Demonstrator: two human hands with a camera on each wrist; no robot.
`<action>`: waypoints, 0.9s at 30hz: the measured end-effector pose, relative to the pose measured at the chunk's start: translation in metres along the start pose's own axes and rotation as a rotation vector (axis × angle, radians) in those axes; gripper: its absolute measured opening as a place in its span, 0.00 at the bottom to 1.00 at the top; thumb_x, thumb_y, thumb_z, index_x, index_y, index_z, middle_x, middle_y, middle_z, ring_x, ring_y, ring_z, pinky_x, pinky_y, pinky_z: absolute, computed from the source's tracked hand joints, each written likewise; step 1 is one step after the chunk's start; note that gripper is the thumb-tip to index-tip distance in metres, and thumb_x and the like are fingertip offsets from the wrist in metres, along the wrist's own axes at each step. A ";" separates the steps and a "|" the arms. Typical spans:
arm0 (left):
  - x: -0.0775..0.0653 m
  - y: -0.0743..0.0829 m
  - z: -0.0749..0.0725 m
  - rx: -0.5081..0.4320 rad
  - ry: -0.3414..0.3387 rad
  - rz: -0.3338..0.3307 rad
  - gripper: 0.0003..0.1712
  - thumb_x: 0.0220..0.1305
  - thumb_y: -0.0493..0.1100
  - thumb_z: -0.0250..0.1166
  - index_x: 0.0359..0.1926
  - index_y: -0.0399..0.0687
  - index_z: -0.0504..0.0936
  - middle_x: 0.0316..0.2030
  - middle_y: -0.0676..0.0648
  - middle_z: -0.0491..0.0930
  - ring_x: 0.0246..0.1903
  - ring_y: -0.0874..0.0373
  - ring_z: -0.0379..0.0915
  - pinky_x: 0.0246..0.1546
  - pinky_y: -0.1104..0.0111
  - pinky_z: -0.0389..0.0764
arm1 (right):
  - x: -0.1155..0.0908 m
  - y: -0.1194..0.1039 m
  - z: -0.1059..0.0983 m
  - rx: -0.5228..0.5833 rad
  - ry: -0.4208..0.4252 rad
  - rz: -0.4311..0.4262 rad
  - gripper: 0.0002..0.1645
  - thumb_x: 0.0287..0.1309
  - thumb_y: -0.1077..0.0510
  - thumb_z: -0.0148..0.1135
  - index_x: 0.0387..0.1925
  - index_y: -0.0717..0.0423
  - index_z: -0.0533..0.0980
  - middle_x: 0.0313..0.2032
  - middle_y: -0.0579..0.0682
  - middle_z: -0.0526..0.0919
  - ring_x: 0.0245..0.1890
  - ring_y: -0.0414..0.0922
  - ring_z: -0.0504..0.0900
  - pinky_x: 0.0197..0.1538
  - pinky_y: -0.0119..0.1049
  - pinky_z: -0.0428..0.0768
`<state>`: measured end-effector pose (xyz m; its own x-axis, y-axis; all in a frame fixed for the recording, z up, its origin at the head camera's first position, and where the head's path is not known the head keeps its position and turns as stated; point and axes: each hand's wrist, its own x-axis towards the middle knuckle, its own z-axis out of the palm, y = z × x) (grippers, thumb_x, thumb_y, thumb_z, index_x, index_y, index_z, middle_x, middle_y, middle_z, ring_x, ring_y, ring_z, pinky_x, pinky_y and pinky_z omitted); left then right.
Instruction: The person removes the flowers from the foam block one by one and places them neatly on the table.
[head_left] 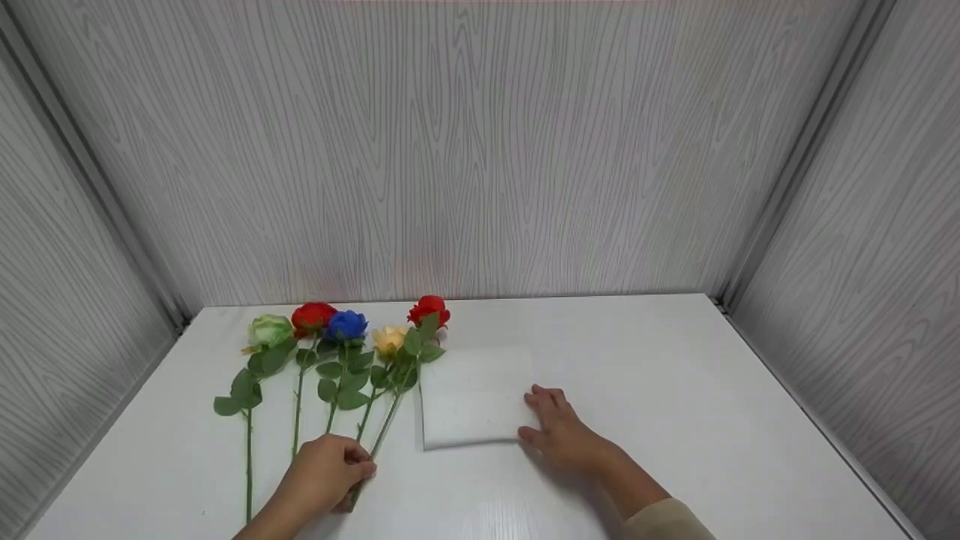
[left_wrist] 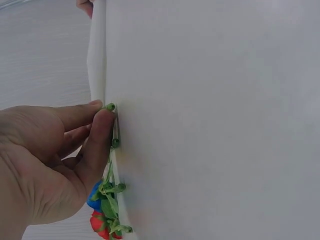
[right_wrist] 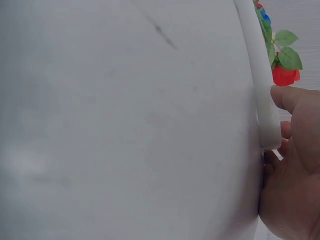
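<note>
My left hand (head_left: 322, 469) pinches the green stem of the rightmost red rose (head_left: 430, 309) low down, near its cut end. In the left wrist view, that stem end (left_wrist: 110, 106) shows between thumb and fingertips, with other stem ends below it. A yellow rose (head_left: 390, 340) lies just left of the held one, its leaves overlapping. A flat white square (head_left: 472, 397), like a thick folded sheet with a rounded edge, lies right of the roses. My right hand (head_left: 566, 435) rests at its right edge with fingers spread, the thumb at the near corner.
Further left lie a blue rose (head_left: 346, 325), another red rose (head_left: 313, 318) and a pale green rose (head_left: 270, 331), blooms toward the back. The white table (head_left: 675, 375) is enclosed by grey wood-grain panels (head_left: 465, 150) at the back and both sides.
</note>
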<state>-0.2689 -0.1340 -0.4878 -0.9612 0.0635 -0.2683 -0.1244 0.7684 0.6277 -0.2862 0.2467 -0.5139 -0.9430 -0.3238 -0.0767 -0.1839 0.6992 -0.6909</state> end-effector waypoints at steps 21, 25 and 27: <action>0.002 -0.004 -0.004 0.039 0.026 0.008 0.05 0.69 0.42 0.75 0.38 0.45 0.91 0.33 0.52 0.88 0.31 0.59 0.81 0.31 0.65 0.84 | 0.000 -0.001 0.000 -0.002 0.001 -0.005 0.45 0.83 0.45 0.56 0.84 0.65 0.52 0.84 0.64 0.48 0.87 0.66 0.48 0.85 0.67 0.53; 0.002 -0.004 -0.004 0.027 0.026 -0.008 0.05 0.69 0.42 0.75 0.38 0.45 0.89 0.33 0.51 0.87 0.29 0.60 0.80 0.26 0.68 0.82 | -0.001 -0.002 0.000 0.004 0.002 -0.006 0.44 0.83 0.47 0.56 0.84 0.65 0.53 0.84 0.63 0.48 0.86 0.66 0.47 0.85 0.68 0.53; 0.003 -0.005 -0.003 0.021 0.023 -0.017 0.06 0.70 0.42 0.75 0.38 0.44 0.89 0.33 0.51 0.87 0.28 0.59 0.80 0.25 0.68 0.82 | -0.001 -0.003 0.000 0.003 0.007 -0.011 0.43 0.83 0.47 0.56 0.83 0.66 0.53 0.83 0.64 0.49 0.86 0.67 0.48 0.85 0.68 0.54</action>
<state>-0.2716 -0.1396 -0.4892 -0.9646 0.0359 -0.2613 -0.1355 0.7825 0.6077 -0.2846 0.2453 -0.5118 -0.9430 -0.3264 -0.0641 -0.1931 0.6938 -0.6938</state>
